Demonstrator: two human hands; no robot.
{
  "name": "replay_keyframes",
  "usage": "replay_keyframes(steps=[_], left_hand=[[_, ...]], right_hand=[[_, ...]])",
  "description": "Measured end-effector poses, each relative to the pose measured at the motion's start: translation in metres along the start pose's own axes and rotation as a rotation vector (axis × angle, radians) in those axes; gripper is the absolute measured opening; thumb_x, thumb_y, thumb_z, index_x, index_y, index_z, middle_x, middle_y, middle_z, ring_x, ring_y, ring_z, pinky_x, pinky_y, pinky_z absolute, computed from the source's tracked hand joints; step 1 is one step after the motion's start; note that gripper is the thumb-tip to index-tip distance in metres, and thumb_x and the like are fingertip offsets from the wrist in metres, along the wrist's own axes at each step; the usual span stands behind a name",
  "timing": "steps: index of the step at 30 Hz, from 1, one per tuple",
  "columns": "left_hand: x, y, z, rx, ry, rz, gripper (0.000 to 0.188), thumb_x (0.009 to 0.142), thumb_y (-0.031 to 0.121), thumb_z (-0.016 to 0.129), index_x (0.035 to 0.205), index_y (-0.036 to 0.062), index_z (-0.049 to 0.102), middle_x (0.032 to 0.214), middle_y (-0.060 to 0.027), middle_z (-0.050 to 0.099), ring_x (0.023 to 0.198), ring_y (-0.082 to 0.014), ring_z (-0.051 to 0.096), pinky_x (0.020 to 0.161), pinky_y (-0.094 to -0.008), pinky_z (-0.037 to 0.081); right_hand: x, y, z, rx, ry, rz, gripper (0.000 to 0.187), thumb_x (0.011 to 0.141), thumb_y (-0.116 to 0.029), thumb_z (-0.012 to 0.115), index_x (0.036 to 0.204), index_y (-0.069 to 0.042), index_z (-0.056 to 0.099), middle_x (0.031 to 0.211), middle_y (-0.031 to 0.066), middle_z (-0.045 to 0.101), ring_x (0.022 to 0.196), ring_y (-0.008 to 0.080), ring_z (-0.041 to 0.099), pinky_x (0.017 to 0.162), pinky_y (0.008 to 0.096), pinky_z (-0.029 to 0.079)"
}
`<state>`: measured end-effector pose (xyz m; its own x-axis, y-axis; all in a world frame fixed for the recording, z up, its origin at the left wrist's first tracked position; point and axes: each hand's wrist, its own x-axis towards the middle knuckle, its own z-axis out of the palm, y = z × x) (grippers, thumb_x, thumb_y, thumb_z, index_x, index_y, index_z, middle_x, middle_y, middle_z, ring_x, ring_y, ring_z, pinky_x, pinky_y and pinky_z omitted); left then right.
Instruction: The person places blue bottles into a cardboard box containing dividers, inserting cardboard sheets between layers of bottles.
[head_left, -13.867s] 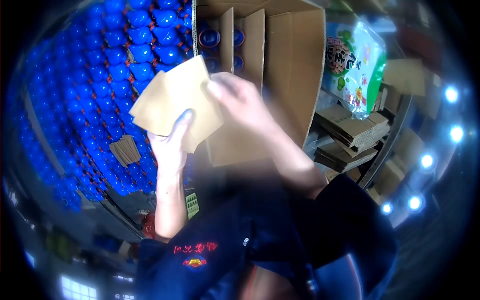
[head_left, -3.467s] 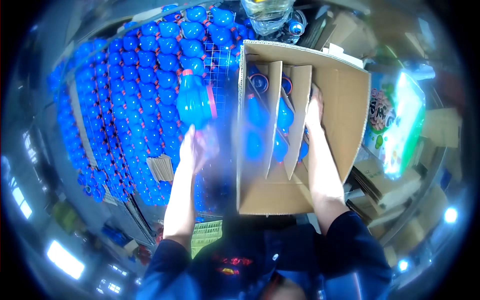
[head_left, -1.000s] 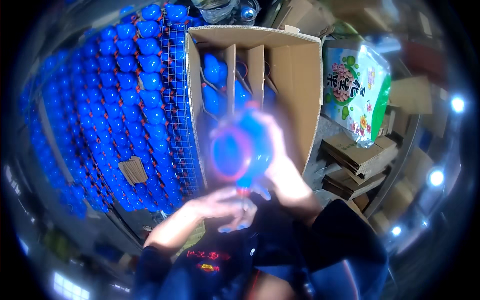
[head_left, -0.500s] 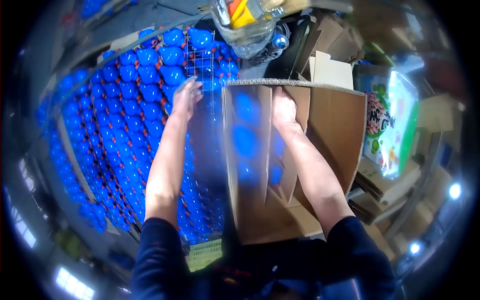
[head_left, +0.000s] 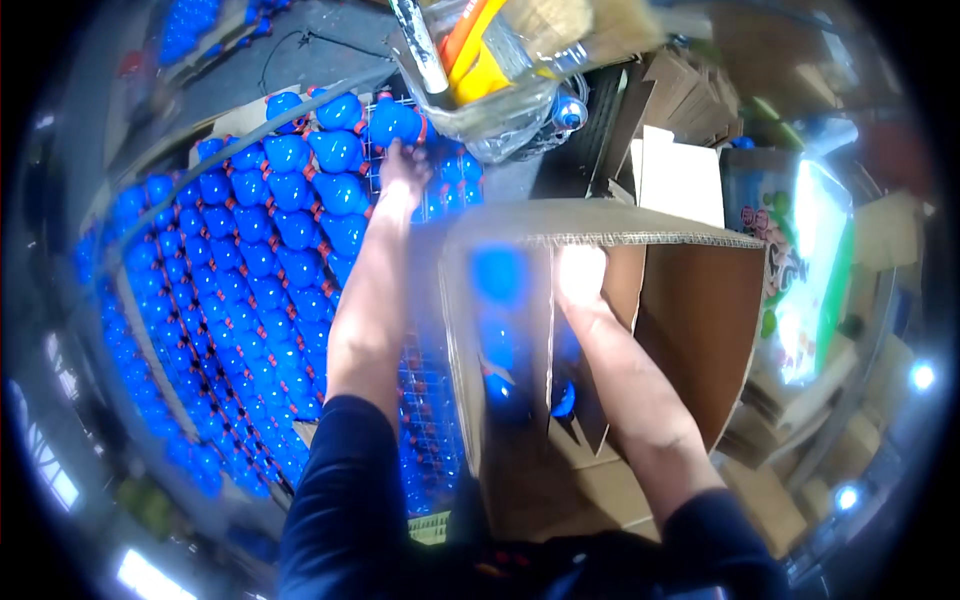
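My left hand (head_left: 404,174) reaches over the rows on the left, fingers apart, at the lower edge of a blue gourd-shaped piece (head_left: 393,122) with a red neck. My right hand (head_left: 580,274) is inside the open cardboard box (head_left: 700,330), near its far wall. It looks closed at the edge of a cardboard divider (head_left: 624,275), though glare washes out its fingers. Blurred blue pieces (head_left: 498,275) lie in the leftmost compartment. Another blue piece (head_left: 563,400) sits lower down, beside my right forearm.
Rows of glossy blue pieces with red necks (head_left: 260,260) fill the left on a wire rack (head_left: 425,390). Beyond the box stands a plastic-lined container (head_left: 490,130) of brushes (head_left: 550,25) and handled tools. Folded cardboard (head_left: 690,85) and a printed bag (head_left: 805,270) are at the right.
My left hand has moved up and right to the far blue piece. My right hand stays by the divider. The box and surroundings sit lower in the view.
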<state>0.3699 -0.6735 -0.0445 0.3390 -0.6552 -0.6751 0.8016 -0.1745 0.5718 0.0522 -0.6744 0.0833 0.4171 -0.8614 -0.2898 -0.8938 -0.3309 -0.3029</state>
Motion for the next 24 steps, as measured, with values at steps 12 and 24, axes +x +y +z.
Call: replay_keyframes(steps=[12, 24], left_hand=[[-0.459, 0.027, 0.029, -0.195, -0.254, -0.209, 0.050, 0.095, 0.058, 0.040, 0.066, 0.0167, 0.039, 0.049, 0.0018, 0.041, 0.032, -0.0102, 0.031, 0.038, -0.0276, 0.031], [-0.561, -0.103, 0.167, -0.353, -0.714, -0.947, 0.082, 0.089, 0.078, 0.024, 0.082, 0.0033, 0.057, 0.059, -0.0086, 0.055, 0.041, -0.0177, 0.050, 0.043, -0.0286, 0.043]], right_hand=[[-0.030, 0.024, -0.022, 0.253, 0.193, -0.117, 0.041, 0.093, -0.022, 0.053, 0.126, 0.003, 0.052, 0.121, 0.0262, 0.057, 0.115, 0.0418, 0.053, 0.102, 0.0471, 0.041], [-0.217, -0.010, -0.198, 2.861, -0.490, 0.290, 0.051, 0.081, -0.054, 0.061, 0.100, -0.006, 0.059, 0.097, 0.0136, 0.060, 0.100, 0.0367, 0.061, 0.092, 0.0580, 0.049]])
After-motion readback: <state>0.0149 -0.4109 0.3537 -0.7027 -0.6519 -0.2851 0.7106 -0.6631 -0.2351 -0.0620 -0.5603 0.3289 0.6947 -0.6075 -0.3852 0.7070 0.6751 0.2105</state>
